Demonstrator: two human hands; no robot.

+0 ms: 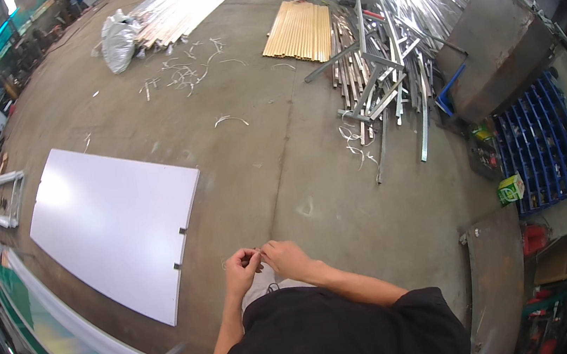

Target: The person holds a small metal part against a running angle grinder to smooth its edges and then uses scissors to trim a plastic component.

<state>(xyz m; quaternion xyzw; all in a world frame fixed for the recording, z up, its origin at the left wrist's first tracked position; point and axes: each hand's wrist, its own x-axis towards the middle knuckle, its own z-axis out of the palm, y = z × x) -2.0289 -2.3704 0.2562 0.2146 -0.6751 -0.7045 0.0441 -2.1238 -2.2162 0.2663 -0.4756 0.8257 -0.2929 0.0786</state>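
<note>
Grey concrete floor (371, 201) spreads beneath everything I see from my remote seat, and on the left of it lies a white panel (118, 211), flat and glossy, with glare toward its far left corner. Its long axis, as well as I can judge through the bent view, runs from the left toward the near right, so that one end edge faces the person's fingers. From those fingers the panel lies to the left, well apart from them, and I take that sideways gap as the relation that counts most. Below the hands I see the black shirt (330, 327); the right forearm (362, 284) slants in from the near right with the elbow out wide, while the left forearm (226, 332) rises more steeply from the near edge. The left hand (240, 271) is the nearer to the panel, its fingers curled inward; the right hand (290, 259) sits just beside it on the far side from the panel, reaching leftward. Both sets of fingertips draw in close, almost meeting, with little gap showing; whether something small is pinched there, I can't make out.
</note>
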